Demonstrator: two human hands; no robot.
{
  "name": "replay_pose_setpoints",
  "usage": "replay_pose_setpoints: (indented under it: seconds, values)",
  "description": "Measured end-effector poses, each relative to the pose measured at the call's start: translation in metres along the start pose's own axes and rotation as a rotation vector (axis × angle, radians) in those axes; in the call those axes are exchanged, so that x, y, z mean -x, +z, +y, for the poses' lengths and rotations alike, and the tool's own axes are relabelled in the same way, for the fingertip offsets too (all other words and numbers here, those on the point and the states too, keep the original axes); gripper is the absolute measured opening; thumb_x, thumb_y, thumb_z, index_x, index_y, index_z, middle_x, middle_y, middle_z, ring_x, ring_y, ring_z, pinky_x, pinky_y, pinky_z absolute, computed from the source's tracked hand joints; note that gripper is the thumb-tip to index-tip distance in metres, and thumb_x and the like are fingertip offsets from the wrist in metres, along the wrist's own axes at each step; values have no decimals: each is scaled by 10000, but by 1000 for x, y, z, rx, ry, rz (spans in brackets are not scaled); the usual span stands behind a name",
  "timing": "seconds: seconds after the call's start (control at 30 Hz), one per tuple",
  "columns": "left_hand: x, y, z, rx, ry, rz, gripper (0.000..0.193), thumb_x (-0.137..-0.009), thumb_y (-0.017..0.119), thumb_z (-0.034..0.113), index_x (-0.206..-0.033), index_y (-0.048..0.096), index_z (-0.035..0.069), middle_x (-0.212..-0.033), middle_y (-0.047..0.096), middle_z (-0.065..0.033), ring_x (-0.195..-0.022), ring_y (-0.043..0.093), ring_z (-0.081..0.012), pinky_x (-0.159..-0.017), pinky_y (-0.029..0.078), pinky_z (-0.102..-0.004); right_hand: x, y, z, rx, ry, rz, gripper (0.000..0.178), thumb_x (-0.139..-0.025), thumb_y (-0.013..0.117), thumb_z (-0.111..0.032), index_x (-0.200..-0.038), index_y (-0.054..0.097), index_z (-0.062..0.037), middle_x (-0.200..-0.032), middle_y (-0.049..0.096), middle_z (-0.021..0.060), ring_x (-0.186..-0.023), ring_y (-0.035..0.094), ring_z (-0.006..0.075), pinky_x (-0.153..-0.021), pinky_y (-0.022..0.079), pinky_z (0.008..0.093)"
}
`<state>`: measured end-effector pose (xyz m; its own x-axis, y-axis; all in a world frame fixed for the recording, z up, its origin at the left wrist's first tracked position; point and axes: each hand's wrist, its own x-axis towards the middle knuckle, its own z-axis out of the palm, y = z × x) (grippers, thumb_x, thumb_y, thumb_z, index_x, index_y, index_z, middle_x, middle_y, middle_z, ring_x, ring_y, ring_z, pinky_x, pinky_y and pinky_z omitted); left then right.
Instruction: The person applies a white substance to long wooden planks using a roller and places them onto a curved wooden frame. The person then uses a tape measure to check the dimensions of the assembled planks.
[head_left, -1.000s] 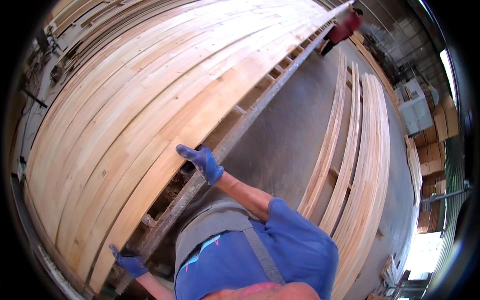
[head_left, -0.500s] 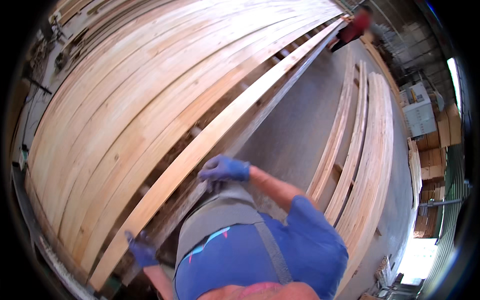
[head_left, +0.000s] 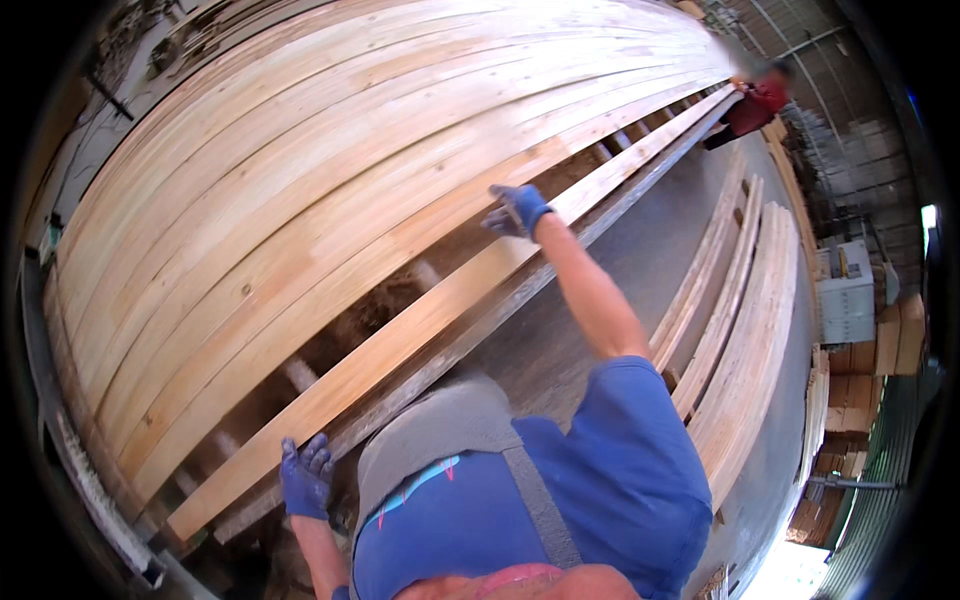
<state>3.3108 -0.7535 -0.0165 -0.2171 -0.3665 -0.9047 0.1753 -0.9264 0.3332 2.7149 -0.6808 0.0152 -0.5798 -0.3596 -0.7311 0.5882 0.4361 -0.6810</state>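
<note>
A long pale wooden board lies slantwise in front of me, apart from the row of similar boards on its left. My right hand, in a blue-grey glove, reaches across this board with fingers stretched toward the gap and the row's edge. Nothing shows in its fingers. At the board's near right edge is my left hand, gloved too, its fingers apart and pointing up; whether they touch the wood I cannot tell. A worn, dusty rail runs along the board's right side.
A person in red stands at the far end of the board. Several stacked boards lie on the floor to the right. Beyond them are a pale cabinet and wood stacks. Crosspieces show in the gap.
My right hand has gone from near my waist out over the board, farther forward. The left hand has come off the board's near end to its right edge. The whole view has shifted.
</note>
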Motion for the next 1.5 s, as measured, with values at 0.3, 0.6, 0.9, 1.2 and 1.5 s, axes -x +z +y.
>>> replay_pose_setpoints:
  seconds: [0.3,0.6,0.9,1.2,1.5]
  values:
    - [10,124,4,-174,-78,-296,484,-959,426,507,-1115,585,77,-902,674,-70,-603,557,-150,-492,444,-283,-43,10,9,-139,43,181,196,-876,651,-240,-902,525,-92,-626,555,78,-455,509,148,-375,428,257]
    - [33,100,69,-23,459,-9,954,-774,505,761,-1357,388,15,-1351,489,-136,-1082,565,-198,-765,547,-318,37,-38,-4,-411,-220,-76,212,-870,654,-270,-857,544,-89,-635,557,18,-398,435,86,-337,328,242]
    - [-58,46,87,81,181,62,518,-848,605,554,-1192,524,175,-1204,578,-65,-1028,563,-150,-710,516,-238,47,-56,10,-146,-197,-128,315,-880,641,-317,-947,544,-25,-717,629,101,-454,556,153,-371,438,285]
    - [13,92,55,89,573,-74,337,-931,553,417,-967,661,99,-876,711,-29,-640,659,-133,-557,541,-254,123,-50,52,-60,-268,-355,491,-881,646,-399,-1153,551,-2,-932,662,124,-657,652,163,-539,539,282]
    - [73,109,18,-194,728,-532,536,-946,502,450,-1181,577,-26,-1044,665,-109,-717,566,-144,-624,464,-268,243,53,114,111,-1132,-374,342,-874,674,-220,-1135,592,-15,-1068,628,123,-823,645,164,-727,525,291]
